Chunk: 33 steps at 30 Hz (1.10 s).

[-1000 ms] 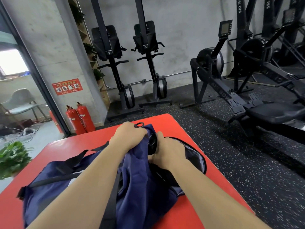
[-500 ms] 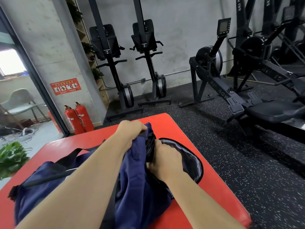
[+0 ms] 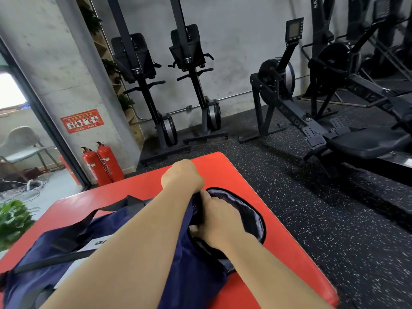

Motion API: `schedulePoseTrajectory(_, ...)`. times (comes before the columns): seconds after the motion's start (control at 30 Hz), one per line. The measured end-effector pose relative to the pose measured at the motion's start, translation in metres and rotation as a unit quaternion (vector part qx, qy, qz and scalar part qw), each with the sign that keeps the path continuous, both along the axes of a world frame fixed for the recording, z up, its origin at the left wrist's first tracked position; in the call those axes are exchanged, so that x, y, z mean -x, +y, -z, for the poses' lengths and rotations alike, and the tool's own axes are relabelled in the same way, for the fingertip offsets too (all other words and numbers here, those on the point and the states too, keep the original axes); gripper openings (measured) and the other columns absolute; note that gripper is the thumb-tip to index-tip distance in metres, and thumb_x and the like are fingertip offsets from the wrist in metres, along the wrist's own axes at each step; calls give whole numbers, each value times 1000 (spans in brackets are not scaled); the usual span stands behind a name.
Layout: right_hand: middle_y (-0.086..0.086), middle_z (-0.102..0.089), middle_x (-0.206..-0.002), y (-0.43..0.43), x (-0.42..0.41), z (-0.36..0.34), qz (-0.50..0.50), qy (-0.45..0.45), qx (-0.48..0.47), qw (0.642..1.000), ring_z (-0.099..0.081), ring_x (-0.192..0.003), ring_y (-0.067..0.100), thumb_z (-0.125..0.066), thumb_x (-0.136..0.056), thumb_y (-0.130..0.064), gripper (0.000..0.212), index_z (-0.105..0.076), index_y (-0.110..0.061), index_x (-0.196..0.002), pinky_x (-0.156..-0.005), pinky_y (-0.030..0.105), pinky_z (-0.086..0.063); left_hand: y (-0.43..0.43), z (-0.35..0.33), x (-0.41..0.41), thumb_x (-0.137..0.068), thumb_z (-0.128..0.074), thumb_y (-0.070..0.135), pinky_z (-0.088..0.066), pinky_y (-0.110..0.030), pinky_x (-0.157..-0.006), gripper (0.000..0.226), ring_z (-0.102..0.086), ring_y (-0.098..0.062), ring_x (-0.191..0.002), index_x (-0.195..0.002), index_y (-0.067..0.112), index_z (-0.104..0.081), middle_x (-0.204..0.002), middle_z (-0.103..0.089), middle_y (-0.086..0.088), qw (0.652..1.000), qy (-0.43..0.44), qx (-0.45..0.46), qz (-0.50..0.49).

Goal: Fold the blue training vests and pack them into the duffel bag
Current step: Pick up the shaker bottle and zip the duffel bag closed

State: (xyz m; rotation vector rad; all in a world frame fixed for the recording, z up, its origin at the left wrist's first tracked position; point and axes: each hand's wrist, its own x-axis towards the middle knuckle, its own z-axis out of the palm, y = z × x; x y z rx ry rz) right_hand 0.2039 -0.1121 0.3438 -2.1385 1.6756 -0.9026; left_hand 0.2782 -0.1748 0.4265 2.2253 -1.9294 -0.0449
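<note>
Gripping one end of the navy duffel bag (image 3: 194, 282) on the red tabletop (image 3: 278, 253), our left hand (image 3: 181, 176) holds fabric up while our right hand (image 3: 219, 221) curls its fingers (image 3: 209, 198) round the rim, likely widening the mouth; no vests show.

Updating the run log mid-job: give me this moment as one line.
stage: bag handling | left hand: grips duffel bag far end | right hand: holds end-opening rim | vests: none in view | surface: red mat
</note>
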Motion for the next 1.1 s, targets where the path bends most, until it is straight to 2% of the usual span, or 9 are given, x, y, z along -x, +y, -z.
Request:
schedulePoseTrajectory(0.13,-4,-62,-114,1,30,-4,24,-42,3,999,-57,-109,25,-67,-76,-45,46,-50,-28,-115,-77,34,-43,-1,9,-7,-87,-56,14,-40,-32,-64,19,-51,-23,-69,-71,15,-45,-74,-50,-3,1000,8,18,-5)
schedulePoseTrajectory(0.27,2,-51,-128,1,62,9,198,60,-49,977,-44,-123,25,-55,-88,-57,51,-51,-23,-126,-94,37,-40,-6,12,-12,-89,-54,15,-38,-30,-59,22,-45,-18,-60,-69,14,-46,-71,-48,-2,1000,16,14,7)
schedulePoseTrajectory(0.33,6,-57,-121,-2,69,15,217,56,-114,968,-49,-117,29,-50,-93,-55,37,-56,-20,-103,-87,36,-41,-7,14,-13,-89,-54,15,-37,-29,-56,21,-45,-17,-59,-69,14,-47,-71,-48,-2,1000,16,18,10)
schedulePoseTrajectory(0.4,7,-62,-99,-5,69,10,186,-29,-143,972,-57,-97,30,-52,-95,-42,31,-47,-19,-76,-75,32,-41,-7,15,-15,-89,-54,16,-34,-27,-52,19,-45,-18,-59,-71,13,-48,-72,-50,-3,999,22,22,4)
schedulePoseTrajectory(0.47,6,-59,-82,-8,60,3,141,-100,-117,978,-56,-86,30,-59,-91,-34,31,-49,-14,-70,-70,32,-41,-8,16,-19,-89,-53,17,-32,-27,-50,20,-46,-19,-60,-71,11,-49,-72,-51,-4,999,29,27,2)
schedulePoseTrajectory(0.57,3,-66,-93,5,25,2,54,-130,-68,988,-59,-95,28,-62,-89,-31,14,-53,-24,-81,-73,32,-41,-7,17,-23,-89,-52,18,-35,-29,-56,21,-50,-22,-65,-70,11,-48,-74,-51,-5,999,31,25,-4)
schedulePoseTrajectory(0.77,-5,-55,-76,-2,20,9,-12,-162,-89,983,-54,-83,19,-56,-76,-41,25,-50,-19,-64,-69,34,-41,-12,3,-20,-85,-55,25,-38,-31,-66,13,-52,-23,-76,-77,15,-52,-76,-50,0,997,-71,-14,-16)
schedulePoseTrajectory(0.93,-1,-37,-61,-31,16,11,-21,-335,-79,939,-34,-60,15,-47,-73,-30,25,-39,-16,-53,-62,45,-37,-42,8,-7,-85,-59,35,-42,-35,-88,40,-49,-28,-121,-120,16,-57,-123,-58,-6,980,-185,-68,10)
schedulePoseTrajectory(1.1,-6,-55,-67,-62,9,27,-7,-307,-79,949,-50,-71,16,-57,-88,-34,24,-47,-24,-68,-73,44,-46,-59,25,-15,-87,-63,24,-42,-31,-70,16,-54,-22,-87,-100,16,-61,-94,-54,-1,994,-79,-80,-9)
